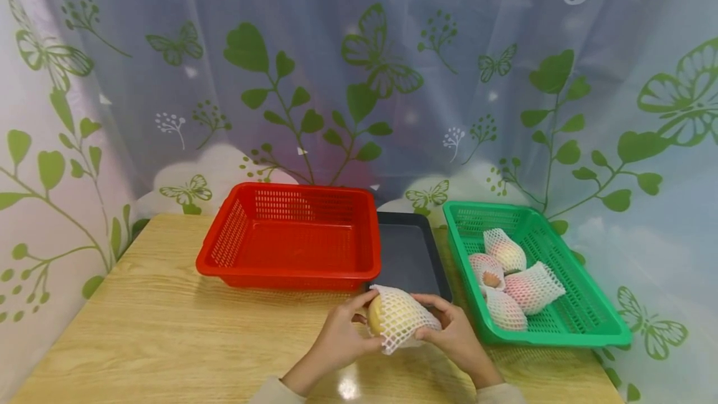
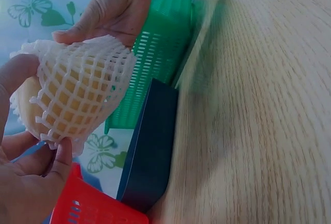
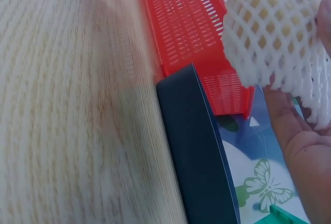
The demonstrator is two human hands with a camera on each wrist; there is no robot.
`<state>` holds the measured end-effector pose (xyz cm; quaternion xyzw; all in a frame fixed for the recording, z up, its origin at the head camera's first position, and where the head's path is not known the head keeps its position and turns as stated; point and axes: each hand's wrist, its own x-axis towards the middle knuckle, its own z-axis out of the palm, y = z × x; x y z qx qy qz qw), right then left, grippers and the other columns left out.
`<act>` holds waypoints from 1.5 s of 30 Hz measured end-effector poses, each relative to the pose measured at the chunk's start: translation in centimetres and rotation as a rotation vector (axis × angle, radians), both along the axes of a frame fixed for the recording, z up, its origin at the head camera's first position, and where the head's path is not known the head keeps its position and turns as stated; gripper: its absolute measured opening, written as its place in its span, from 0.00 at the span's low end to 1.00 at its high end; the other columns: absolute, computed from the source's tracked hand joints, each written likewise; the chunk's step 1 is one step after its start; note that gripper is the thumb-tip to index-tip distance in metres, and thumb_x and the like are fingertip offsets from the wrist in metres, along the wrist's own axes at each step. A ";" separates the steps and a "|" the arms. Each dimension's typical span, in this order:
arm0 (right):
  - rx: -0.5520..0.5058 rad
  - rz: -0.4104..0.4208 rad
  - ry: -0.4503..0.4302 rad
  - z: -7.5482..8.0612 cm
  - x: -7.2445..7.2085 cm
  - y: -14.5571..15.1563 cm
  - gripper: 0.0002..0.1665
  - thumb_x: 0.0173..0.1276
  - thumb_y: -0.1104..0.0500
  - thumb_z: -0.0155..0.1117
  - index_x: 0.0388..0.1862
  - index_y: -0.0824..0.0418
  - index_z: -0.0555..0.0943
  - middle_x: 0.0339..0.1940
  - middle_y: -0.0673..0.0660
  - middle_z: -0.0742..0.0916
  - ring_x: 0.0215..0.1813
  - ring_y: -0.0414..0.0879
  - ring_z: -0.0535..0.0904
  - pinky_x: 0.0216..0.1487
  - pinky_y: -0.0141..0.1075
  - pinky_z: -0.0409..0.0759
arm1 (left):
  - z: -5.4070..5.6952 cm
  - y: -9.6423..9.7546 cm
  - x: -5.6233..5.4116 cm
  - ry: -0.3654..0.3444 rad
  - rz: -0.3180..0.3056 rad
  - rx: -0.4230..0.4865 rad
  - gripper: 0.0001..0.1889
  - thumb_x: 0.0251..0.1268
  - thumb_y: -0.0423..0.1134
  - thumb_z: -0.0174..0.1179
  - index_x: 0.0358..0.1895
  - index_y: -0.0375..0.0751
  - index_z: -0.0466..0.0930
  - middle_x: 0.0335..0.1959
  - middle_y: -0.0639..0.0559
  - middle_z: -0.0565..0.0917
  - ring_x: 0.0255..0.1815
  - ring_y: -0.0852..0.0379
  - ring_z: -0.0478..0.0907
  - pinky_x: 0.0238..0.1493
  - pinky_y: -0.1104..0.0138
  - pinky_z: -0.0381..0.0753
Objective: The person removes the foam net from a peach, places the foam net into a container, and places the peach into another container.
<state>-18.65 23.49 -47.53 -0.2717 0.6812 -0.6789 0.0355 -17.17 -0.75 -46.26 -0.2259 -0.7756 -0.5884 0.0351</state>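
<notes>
Above the front of the table, both hands hold a yellow round fruit (image 1: 374, 315) partly covered by a white foam net (image 1: 405, 323). My left hand (image 1: 343, 331) grips the fruit's bare end, fingers and thumb around it and the net's edge. On the other side, my right hand (image 1: 452, 330) holds the covered end, its thumb on the net. In the left wrist view yellow skin shows through the mesh of the foam net (image 2: 77, 87). Seen from the right wrist, fingers of the right hand (image 3: 305, 151) lie under the foam net (image 3: 274, 32).
A red basket (image 1: 291, 282) stands at the back left with nothing in it. Beside it lies a dark flat tray (image 1: 408, 254), partly behind the basket. At right, a green basket (image 1: 561, 338) holds several net-wrapped fruits (image 1: 533, 288). A patterned curtain (image 1: 336, 80) hangs behind the table (image 1: 168, 329).
</notes>
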 end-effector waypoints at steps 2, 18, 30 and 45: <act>0.014 -0.017 0.002 0.1 0.1 0.0 0.30 0.60 0.68 0.68 0.60 0.76 0.71 0.53 0.56 0.82 0.49 0.44 0.81 0.45 0.33 0.82 | 0.0 -0.1 0.0 -0.012 0.000 0.007 0.37 0.41 0.29 0.73 0.62 0.34 0.73 0.53 0.44 0.81 0.50 0.52 0.77 0.45 0.67 0.82; 0.093 -0.200 -0.032 0.9 0.1 0.1 0.16 0.61 0.72 0.65 0.48 0.73 0.77 0.40 0.46 0.86 0.40 0.37 0.81 0.39 0.31 0.82 | 0.4 -0.8 -0.6 -0.119 -0.060 0.168 0.37 0.46 0.35 0.75 0.64 0.42 0.72 0.57 0.48 0.79 0.57 0.48 0.75 0.54 0.66 0.79; 0.179 -0.331 -0.117 2.1 -0.7 1.1 0.16 0.63 0.64 0.67 0.48 0.70 0.79 0.39 0.47 0.86 0.40 0.38 0.82 0.40 0.32 0.82 | 1.5 -2.2 -1.3 -0.184 -0.036 0.197 0.36 0.47 0.37 0.75 0.64 0.42 0.73 0.58 0.48 0.79 0.58 0.51 0.75 0.57 0.66 0.76; 0.246 -0.376 -0.107 2.5 -2.2 1.7 0.21 0.67 0.60 0.64 0.56 0.68 0.74 0.50 0.60 0.82 0.48 0.38 0.79 0.47 0.28 0.78 | 3.4 -7.9 -4.0 -0.141 0.081 0.154 0.36 0.49 0.34 0.73 0.65 0.35 0.70 0.61 0.42 0.77 0.62 0.47 0.73 0.63 0.58 0.73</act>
